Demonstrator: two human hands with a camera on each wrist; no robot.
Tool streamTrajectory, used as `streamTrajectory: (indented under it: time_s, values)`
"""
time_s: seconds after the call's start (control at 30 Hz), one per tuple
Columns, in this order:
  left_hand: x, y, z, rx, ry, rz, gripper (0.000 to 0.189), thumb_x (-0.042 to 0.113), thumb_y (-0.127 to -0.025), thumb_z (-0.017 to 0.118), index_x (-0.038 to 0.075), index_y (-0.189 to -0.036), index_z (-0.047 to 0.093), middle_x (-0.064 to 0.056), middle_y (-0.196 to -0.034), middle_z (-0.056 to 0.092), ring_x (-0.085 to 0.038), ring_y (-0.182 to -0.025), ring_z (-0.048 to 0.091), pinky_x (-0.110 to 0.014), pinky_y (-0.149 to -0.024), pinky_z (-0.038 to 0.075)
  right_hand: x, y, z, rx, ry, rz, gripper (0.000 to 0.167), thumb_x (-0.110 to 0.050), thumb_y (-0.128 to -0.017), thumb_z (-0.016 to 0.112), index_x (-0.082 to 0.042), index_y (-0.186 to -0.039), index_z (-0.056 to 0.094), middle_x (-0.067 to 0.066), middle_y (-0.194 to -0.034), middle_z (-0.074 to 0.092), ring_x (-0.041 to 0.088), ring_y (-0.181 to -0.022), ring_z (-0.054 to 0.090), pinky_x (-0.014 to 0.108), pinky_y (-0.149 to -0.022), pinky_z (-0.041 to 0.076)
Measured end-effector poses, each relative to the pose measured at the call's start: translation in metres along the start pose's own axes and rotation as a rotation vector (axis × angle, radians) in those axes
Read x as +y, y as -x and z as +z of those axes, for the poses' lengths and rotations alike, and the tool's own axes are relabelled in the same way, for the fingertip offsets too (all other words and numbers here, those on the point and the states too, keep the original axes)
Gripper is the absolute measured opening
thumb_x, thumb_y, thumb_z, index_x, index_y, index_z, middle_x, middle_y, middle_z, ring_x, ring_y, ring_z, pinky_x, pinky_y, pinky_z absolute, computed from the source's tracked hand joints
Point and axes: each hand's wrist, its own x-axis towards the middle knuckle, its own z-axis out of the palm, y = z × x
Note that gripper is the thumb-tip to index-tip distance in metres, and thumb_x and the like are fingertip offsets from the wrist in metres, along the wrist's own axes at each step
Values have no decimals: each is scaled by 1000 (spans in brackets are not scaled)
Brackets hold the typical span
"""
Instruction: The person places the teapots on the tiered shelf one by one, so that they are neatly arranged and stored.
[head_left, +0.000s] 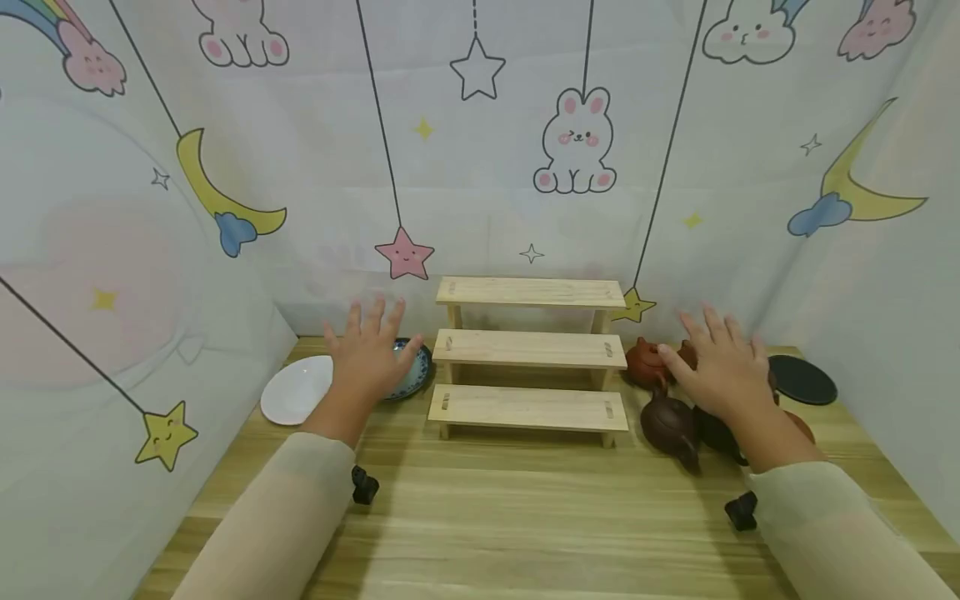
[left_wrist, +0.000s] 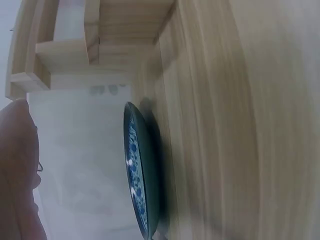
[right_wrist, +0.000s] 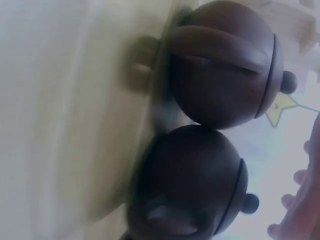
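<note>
My left hand point(head_left: 365, 358) hovers with spread fingers over the table's left side, between a white plate point(head_left: 295, 392) and a blue-and-white patterned dish point(head_left: 416, 379). The left wrist view shows that dish point(left_wrist: 154, 185) from the side, its outside dark teal, with my hand point(left_wrist: 17, 175) apart from it. On the right, my right hand point(head_left: 723, 371) is held with fingers spread above a cluster of teapots, partly hiding them. A reddish-brown teapot point(head_left: 643, 363) and a dark brown teapot point(head_left: 670, 425) show there. Two dark teapots point(right_wrist: 225, 95) fill the right wrist view. Neither hand grips anything.
A three-step wooden stand point(head_left: 528, 348) stands in the middle at the back of the wooden table point(head_left: 555, 517). A black round plate point(head_left: 802, 380) lies at the far right. Cartoon-printed cloth point(head_left: 495, 183) hangs behind and at both sides.
</note>
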Motion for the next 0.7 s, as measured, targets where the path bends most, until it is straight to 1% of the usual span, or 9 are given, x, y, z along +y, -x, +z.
streamTrajectory:
  time_s: [0.13, 0.2, 0.3, 0.37, 0.43, 0.47, 0.57, 0.67, 0.7]
  values:
    - [7, 9, 2, 41, 98, 34, 77, 71, -109, 30, 34, -174, 10, -9, -182, 14, -44, -167, 3, -86, -121, 1, 8, 15, -2, 46, -35, 10, 84, -73, -108, 25, -22, -174, 16, 21, -181, 7, 57, -159, 16, 87, -112, 17]
    - [11, 14, 4, 59, 200, 59, 76, 69, -110, 28, 32, -174, 13, -10, -180, 20, -44, -167, 8, -85, -121, 7, 12, 24, -4, 75, -61, 8, 80, -68, -110, 26, -19, -173, 19, 20, -180, 11, 57, -158, 20, 88, -107, 22]
    - [17, 23, 7, 49, 424, 103, 73, 62, -112, 31, 24, -173, 17, -14, -176, 29, -45, -165, 17, -80, -124, 15, 17, 42, -4, 107, -133, 4, 74, -61, -113, 29, -17, -172, 22, 22, -179, 16, 59, -156, 22, 89, -103, 24]
    - [21, 30, 9, 7, 587, 111, 72, 56, -114, 35, 20, -173, 18, -15, -173, 34, -45, -163, 23, -76, -126, 20, 22, 54, -4, 121, -183, -5, 71, -56, -114, 31, -15, -172, 24, 24, -178, 18, 61, -155, 22, 90, -103, 22]
    - [24, 36, 11, -59, 742, 92, 72, 51, -114, 41, 17, -173, 18, -16, -172, 36, -43, -162, 26, -71, -128, 23, 27, 64, -3, 136, -231, -21, 68, -51, -115, 34, -11, -170, 29, 26, -176, 21, 64, -153, 24, 89, -105, 21]
    - [26, 38, 12, -102, 817, 73, 72, 50, -114, 43, 17, -172, 19, -15, -172, 36, -42, -162, 26, -70, -128, 25, 30, 69, -4, 144, -246, -30, 66, -49, -116, 35, -10, -169, 31, 27, -175, 24, 64, -152, 25, 88, -107, 22]
    - [30, 43, 16, -228, 992, -19, 72, 49, -113, 48, 18, -171, 21, -14, -171, 36, -40, -161, 31, -66, -126, 32, 40, 80, -5, 168, -279, -50, 61, -43, -116, 38, -7, -166, 38, 30, -171, 32, 64, -147, 34, 82, -107, 31]
    - [36, 46, 20, -348, 1146, -107, 72, 44, -112, 51, 16, -171, 19, -14, -172, 33, -41, -160, 31, -64, -126, 34, 49, 88, -8, 159, -330, -41, 59, -39, -116, 39, -6, -166, 38, 32, -169, 34, 63, -145, 36, 77, -100, 40]
    - [38, 47, 22, -374, 1181, -126, 72, 40, -112, 52, 13, -170, 19, -16, -172, 32, -42, -161, 30, -64, -128, 32, 52, 91, -9, 150, -349, -32, 59, -39, -117, 38, -6, -166, 38, 33, -168, 34, 64, -145, 36, 77, -98, 42]
